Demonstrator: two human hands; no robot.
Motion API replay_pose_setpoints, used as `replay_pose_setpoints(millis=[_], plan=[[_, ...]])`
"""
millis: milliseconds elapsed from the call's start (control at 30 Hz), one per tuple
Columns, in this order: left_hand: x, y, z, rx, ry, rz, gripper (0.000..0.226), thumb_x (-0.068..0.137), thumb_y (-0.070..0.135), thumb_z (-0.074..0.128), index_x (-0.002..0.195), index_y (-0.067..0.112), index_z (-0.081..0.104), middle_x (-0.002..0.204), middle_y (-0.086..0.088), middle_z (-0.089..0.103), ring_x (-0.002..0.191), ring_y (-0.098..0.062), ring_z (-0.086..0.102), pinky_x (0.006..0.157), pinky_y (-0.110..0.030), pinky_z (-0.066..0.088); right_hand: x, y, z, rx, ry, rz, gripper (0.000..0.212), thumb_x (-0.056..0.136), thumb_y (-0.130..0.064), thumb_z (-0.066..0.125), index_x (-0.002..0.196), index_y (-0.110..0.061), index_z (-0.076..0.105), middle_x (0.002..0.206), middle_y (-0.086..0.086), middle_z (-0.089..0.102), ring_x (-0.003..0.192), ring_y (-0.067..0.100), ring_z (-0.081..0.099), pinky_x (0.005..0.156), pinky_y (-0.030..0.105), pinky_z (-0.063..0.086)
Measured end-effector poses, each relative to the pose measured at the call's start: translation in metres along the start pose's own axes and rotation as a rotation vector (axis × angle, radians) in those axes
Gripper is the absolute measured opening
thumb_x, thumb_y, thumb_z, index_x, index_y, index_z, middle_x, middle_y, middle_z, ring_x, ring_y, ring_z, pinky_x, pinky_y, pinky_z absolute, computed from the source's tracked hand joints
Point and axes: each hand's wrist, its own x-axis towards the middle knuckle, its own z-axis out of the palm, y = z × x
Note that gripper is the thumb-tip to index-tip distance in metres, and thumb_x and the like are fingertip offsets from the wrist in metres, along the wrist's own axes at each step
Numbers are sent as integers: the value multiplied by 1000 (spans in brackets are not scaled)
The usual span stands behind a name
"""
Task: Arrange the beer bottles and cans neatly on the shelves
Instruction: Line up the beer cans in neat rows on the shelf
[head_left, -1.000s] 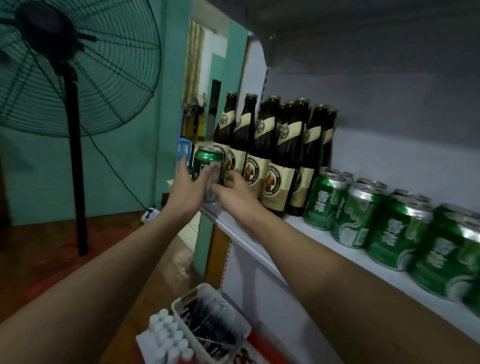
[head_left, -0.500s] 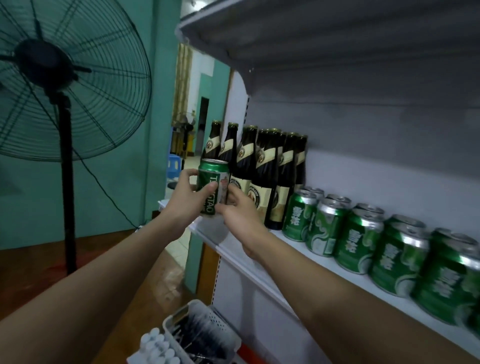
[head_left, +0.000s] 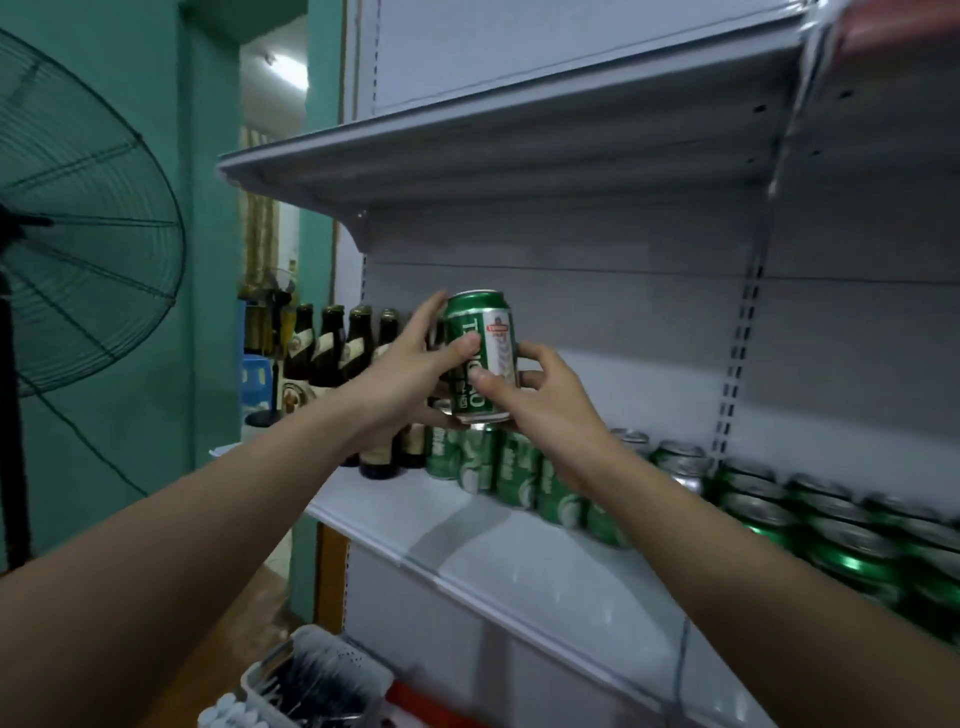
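green tsingtao can (head_left: 482, 358), red badge on its label, is gripped upright by both the left hand (head_left: 402, 376) and right hand (head_left: 540, 400), fingers curled round it. it hangs above the shelf (head_left: 519, 561), over green cans (head_left: 519, 475) beside dark bottles (head_left: 324, 353) at the shelf's left end.

a can (head_left: 480, 358) is held between the left hand (head_left: 410, 376) and right hand (head_left: 540, 410) above the shelf (head_left: 519, 561), where bottles (head_left: 332, 353) stand at the left end and a row of cans (head_left: 753, 499) runs to their right.
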Motion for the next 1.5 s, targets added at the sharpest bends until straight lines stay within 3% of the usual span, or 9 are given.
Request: replay_pose_setpoints(millis=[100, 300, 467, 633, 900, 1033, 1133, 1333, 1500], plan=[[-1, 27, 49, 51, -99, 8, 63, 95, 37, 61, 145, 53, 27, 136, -4, 56, 104, -29, 69, 72, -50, 61, -22, -15, -53, -42, 56, -15, 56, 78, -45, 81, 124, -34, 50, 110, -4, 70, 94, 10, 72, 83, 33, 58], [-1, 68, 160, 149, -260, 36, 54, 88, 51, 66, 134, 42, 39, 110, -2, 71, 90, -22, 74, 75, -40, 61, -79, -34, -163, -182, 192, 2, 61, 79, -48, 79, 131, -33, 51, 110, -11, 67, 95, 8, 70, 85, 34, 58], [-4, 87, 265, 124, -310, 141, 59, 84, 43, 74, 128, 27, 39, 116, 1, 64, 97, -13, 69, 78, -40, 61, -134, -45, -251, -291, 330, -12, 53, 78, -42, 81, 124, -35, 55, 108, -10, 67, 89, 8, 70, 71, 28, 58], [-19, 99, 372, 23, -394, 199, 55, 82, 33, 78, 122, 21, 43, 115, 7, 56, 97, -12, 66, 75, -32, 61, -197, -54, -335, -377, 455, 31, 53, 77, -50, 78, 123, -37, 54, 108, -15, 67, 92, 4, 68, 76, 29, 55], [-56, 112, 515, -2, -622, 235, 76, 82, 22, 80, 144, 15, 37, 124, -3, 53, 111, -17, 57, 88, -25, 50, -301, -65, -439, -429, 657, 64, 34, 80, -44, 77, 109, -42, 60, 101, -11, 69, 74, 1, 70, 54, 17, 52], [-75, 110, 572, 57, -696, 245, 80, 83, 28, 78, 149, 9, 36, 142, -7, 50, 126, -21, 51, 96, -26, 43, -347, -66, -478, -455, 712, 95, 38, 81, -42, 77, 115, -46, 60, 106, -8, 68, 82, 7, 73, 60, 23, 58], [-87, 107, 600, 183, -749, 277, 77, 84, 37, 77, 146, 9, 42, 141, -6, 54, 125, -23, 53, 90, -27, 41, -374, -57, -497, -450, 745, 142, 42, 83, -35, 77, 121, -40, 60, 108, -3, 68, 83, 11, 74, 64, 28, 60], [-98, 84, 627, 441, -870, 330, 35, 84, 34, 76, 97, 4, 65, 93, -12, 67, 85, -27, 63, 76, -36, 50, -402, -18, -507, -434, 765, 244, 39, 84, -22, 78, 116, -35, 59, 106, 0, 66, 76, 5, 72, 55, 19, 55], [-102, 55, 636, 773, -837, 481, 41, 86, 47, 69, 111, 15, 63, 115, -9, 60, 114, -29, 49, 95, -46, 45, -405, 27, -497, -385, 825, 260, 40, 82, -11, 79, 107, -36, 59, 106, 2, 68, 80, 7, 72, 62, 22, 58]])
